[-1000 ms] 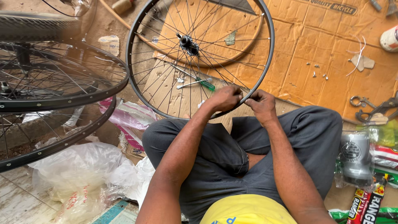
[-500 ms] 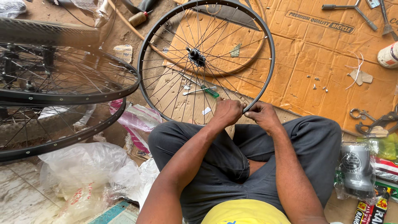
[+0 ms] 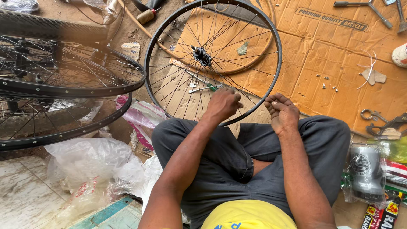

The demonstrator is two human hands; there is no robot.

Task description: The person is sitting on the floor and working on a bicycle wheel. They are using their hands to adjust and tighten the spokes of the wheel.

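**Bicycle wheel at the knees, rim bare**

The bicycle wheel [image 3: 212, 59] stands at twelve o'clock on brown cardboard [image 3: 330, 63], spokes and hub fitted, no tyre on it. The left hand [image 3: 223, 103], fingers curled, rests on its lower rim. The right hand [image 3: 281, 111] sits at one o'clock, off the rim, fingertips bunched together; whether they pinch anything, I cannot tell.

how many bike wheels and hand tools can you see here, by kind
Spoked bicycle wheels: 3, one at the left hand, two stacked at left
Hand tools on the cardboard: 3, one three-way wrench, one pliers, one screwdriver
Total: 6
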